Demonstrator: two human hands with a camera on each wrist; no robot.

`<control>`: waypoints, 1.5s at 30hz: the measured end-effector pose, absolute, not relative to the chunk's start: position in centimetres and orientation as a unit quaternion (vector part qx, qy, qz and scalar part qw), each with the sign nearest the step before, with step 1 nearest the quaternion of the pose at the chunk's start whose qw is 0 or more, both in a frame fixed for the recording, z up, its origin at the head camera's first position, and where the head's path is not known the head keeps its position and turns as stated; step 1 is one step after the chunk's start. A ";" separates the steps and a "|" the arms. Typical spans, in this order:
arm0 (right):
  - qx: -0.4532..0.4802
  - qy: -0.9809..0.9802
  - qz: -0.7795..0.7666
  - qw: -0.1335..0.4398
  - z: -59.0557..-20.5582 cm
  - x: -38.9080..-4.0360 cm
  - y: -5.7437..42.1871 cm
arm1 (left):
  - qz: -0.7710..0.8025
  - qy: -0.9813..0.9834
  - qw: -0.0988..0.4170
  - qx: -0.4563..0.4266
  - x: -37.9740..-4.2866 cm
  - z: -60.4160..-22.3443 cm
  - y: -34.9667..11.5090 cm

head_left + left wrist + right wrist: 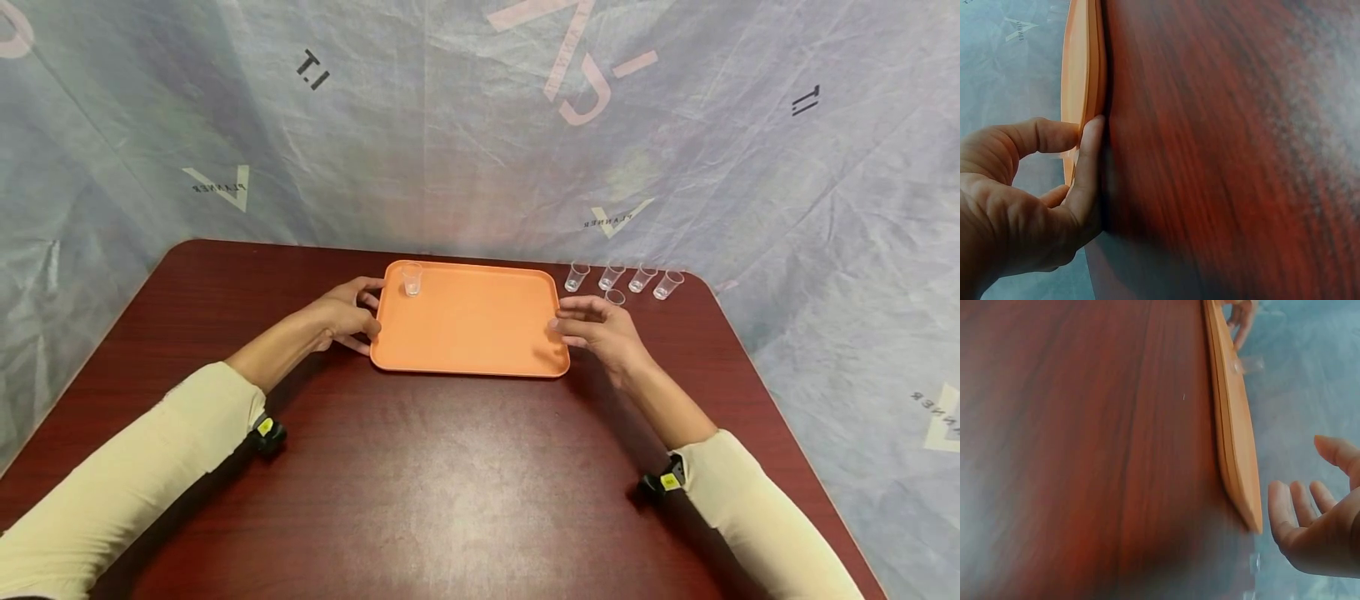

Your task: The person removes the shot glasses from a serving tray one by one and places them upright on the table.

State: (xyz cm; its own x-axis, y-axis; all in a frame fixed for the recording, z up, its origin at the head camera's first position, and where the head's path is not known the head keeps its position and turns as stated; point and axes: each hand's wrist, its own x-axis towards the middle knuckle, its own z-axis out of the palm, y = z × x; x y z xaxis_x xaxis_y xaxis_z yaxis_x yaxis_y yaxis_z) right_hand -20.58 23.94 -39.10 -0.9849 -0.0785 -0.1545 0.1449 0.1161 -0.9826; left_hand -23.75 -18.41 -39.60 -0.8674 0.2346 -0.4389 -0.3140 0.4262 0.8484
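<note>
An orange rectangular tray [472, 321] lies at the far side of the dark red table. One small clear plastic cup [412, 281] stands in its far left corner. My left hand [341, 315] pinches the tray's left end, thumb over the rim and fingers along its outer side, as the left wrist view shows at the tray edge [1092, 62]. At the other end, my right hand [603, 333] is beside the tray's right rim. In the right wrist view its fingers [1282, 509] are spread and loosely bent, holding nothing, with a gap between them and the tray.
Several small clear cups [642, 278] stand in a row at the table's far right corner, and another cup [615, 297] is partly hidden behind my right hand. A printed grey cloth [480, 125] hangs just past the table's far edge.
</note>
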 end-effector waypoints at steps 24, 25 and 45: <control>-0.010 0.712 -0.684 0.158 -40.3 -23.2 12.2 | 0.541 0.800 0.257 -0.031 -24.0 -39.9 -18.2; -0.009 0.709 -0.686 0.160 -40.4 -23.3 11.9 | 0.540 0.801 0.257 -0.030 -24.0 -39.9 -18.3; -0.008 0.717 -0.678 0.163 -40.6 -26.5 5.4 | 0.537 0.803 0.257 -0.030 -24.1 -39.6 -18.2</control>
State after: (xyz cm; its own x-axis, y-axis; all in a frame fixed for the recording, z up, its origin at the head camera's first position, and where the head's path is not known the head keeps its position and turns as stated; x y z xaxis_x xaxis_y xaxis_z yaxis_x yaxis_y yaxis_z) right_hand -26.52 5.45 -40.64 -0.9470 -0.2320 -0.2220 0.2085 0.0813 -0.9746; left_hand -24.11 -18.20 -39.60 -0.8656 0.2275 -0.4460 -0.3252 0.4218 0.8463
